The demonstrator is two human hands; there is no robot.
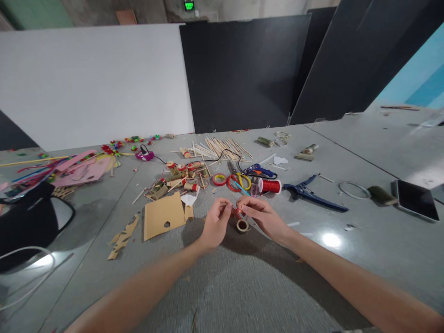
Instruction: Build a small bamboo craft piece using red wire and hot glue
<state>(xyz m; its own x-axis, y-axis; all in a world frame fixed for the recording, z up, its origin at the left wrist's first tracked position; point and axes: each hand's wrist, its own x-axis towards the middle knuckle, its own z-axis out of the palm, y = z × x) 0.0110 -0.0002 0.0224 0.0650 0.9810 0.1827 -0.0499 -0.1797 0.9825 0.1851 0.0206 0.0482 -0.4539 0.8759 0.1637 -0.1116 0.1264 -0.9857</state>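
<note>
My left hand [215,223] and my right hand [262,217] meet low over the floor, each with thumb and fingers pinched together. A small red piece [236,213] shows between their fingertips; it looks held from both sides, though its kind is too small to make out. Just below it is a short bamboo ring [242,225], its open end facing me. Beyond my fingers lie a red tape roll [219,179], scissors with red and yellow handles [244,181] and a spool of red wire [271,186].
A cardboard piece with a hole [161,217] lies left, below a pile of bamboo pieces [180,178]. Thin sticks [222,148] are spread farther back. A blue glue gun [260,171], dark blue cutters [312,194] and a tablet [416,200] are to the right. Panels [243,74] stand behind.
</note>
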